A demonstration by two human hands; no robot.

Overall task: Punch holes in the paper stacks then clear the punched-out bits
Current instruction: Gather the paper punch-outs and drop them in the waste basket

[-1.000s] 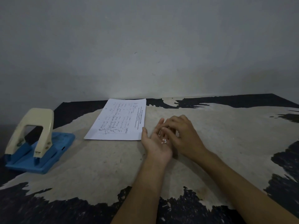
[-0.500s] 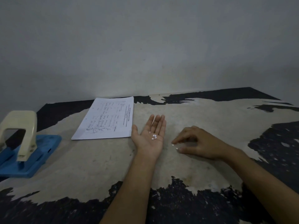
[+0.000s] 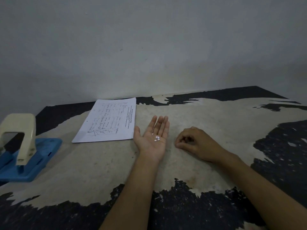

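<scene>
The left hand (image 3: 153, 138) lies palm up near the middle of the frame, its back resting on the tabletop (image 3: 93, 165), fingers straight and held together, thumb spread toward the left. A small cluster of white punched-out bits (image 3: 157, 138) sits in the palm, about 4 that can be counted, with 1 tinier speck just above them near the base of the fingers.

Just to the right of it, apart from it, the right hand (image 3: 196, 143) rests knuckles up on the tabletop with its fingers curled inward and the fingertips bunched at the surface; whether they pinch a bit cannot be told, since nothing shows between them.

A paper stack (image 3: 109, 122), its top sheet printed and handwritten, lies flat in the centre left of the frame, its lower right corner close to the left thumb but not touching it. At the far left edge stands a hole punch (image 3: 21, 146) with a cream lever on a blue base, partly cut off by the frame, well apart from the paper.

The tabletop is worn, pale in the middle with black patches along its edges. A plain grey wall (image 3: 149, 47) fills the upper half of the frame.
</scene>
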